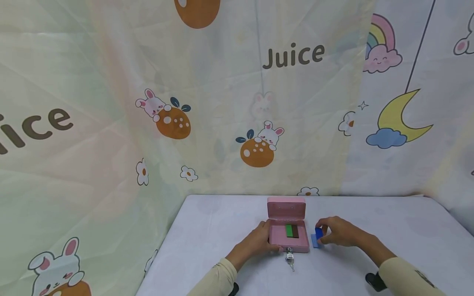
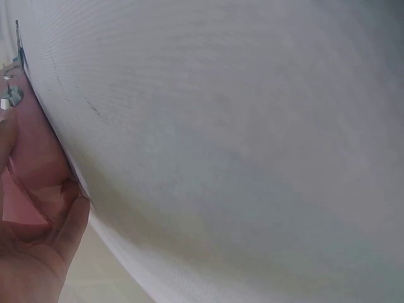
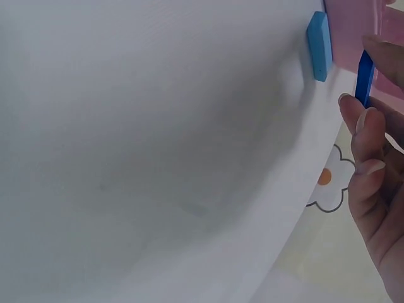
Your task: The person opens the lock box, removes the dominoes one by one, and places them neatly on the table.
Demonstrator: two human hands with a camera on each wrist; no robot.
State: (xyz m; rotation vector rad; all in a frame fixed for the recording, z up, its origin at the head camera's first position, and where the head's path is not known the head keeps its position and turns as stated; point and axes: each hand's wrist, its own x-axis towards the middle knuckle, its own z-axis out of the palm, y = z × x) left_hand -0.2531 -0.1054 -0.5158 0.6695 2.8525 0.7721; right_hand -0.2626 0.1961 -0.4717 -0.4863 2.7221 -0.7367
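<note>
A pink lockbox [image 1: 277,235] stands on the table with its lid [image 1: 286,208] raised at the back. Gripping its left side is my left hand [image 1: 255,240], thumb at the front corner and fingers farther back. Inside the box lie a green block [image 1: 289,231] and a dark brown block [image 1: 295,231], side by side. My right hand [image 1: 340,231] pinches a dark blue block [image 3: 364,79] between thumb and fingertips, just right of the box. Close below it, a light blue block [image 3: 320,47] lies on the table beside the box wall.
Keys [image 1: 291,264] hang from the lock [image 1: 289,255] at the box's front. The white table [image 1: 218,222] reaches back to a printed cloth backdrop [image 1: 222,82]. A black object [image 1: 375,282] shows beside the right sleeve [image 1: 403,275].
</note>
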